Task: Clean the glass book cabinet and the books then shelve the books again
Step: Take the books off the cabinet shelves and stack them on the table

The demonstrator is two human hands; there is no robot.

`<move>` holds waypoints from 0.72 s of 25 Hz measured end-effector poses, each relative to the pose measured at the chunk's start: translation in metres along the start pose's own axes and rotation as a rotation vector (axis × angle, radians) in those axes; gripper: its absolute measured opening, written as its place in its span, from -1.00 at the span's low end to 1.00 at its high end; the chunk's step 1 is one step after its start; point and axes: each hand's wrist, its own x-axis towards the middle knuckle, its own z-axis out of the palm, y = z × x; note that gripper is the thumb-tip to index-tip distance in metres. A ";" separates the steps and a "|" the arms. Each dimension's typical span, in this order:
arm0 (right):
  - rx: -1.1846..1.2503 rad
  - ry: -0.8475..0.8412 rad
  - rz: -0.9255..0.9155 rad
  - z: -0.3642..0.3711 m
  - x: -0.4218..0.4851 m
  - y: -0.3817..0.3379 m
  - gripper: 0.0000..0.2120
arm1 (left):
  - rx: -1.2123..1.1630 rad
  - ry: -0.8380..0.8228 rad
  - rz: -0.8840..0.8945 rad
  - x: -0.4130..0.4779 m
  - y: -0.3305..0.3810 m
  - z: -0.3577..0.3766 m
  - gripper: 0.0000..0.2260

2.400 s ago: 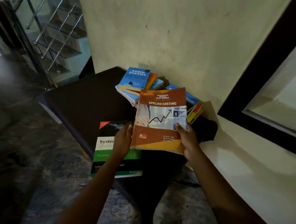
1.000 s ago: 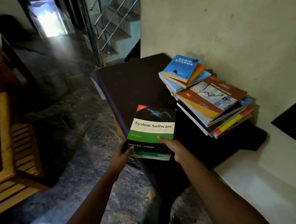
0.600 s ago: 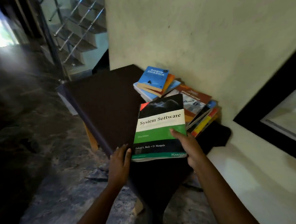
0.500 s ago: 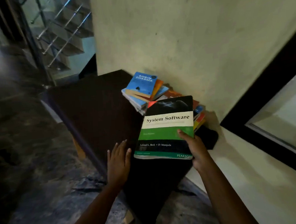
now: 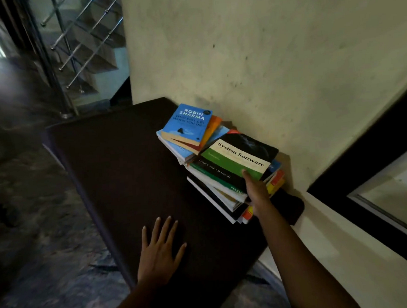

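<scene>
Left hand (image 5: 160,256): flat on the dark counter (image 5: 126,163), fingers spread and released, holding nothing.
Right hand (image 5: 256,191): grasps the near corner of the System Software book (image 5: 238,156), thumb on the cover, other fingers hidden beneath.
System Software book: lies face up atop the stack (image 5: 224,200) beside the wall (image 5: 263,55).
Blue book (image 5: 187,124): tops a second pile just behind, touching the stack.
</scene>
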 end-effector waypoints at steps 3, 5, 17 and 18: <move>-0.418 0.009 -0.036 -0.007 -0.001 0.003 -0.28 | 0.001 -0.002 -0.016 -0.002 0.002 -0.003 -0.38; -0.325 -0.047 -0.021 -0.010 -0.011 0.008 -0.31 | 0.007 0.014 -0.003 -0.002 0.001 -0.002 -0.39; -0.056 -0.054 -0.297 -0.099 -0.148 0.021 -0.78 | -0.746 0.015 0.330 0.006 0.074 -0.071 -0.63; -0.043 -0.018 -0.352 -0.115 -0.162 0.012 -0.80 | -0.807 0.052 0.407 0.006 0.099 -0.086 -0.64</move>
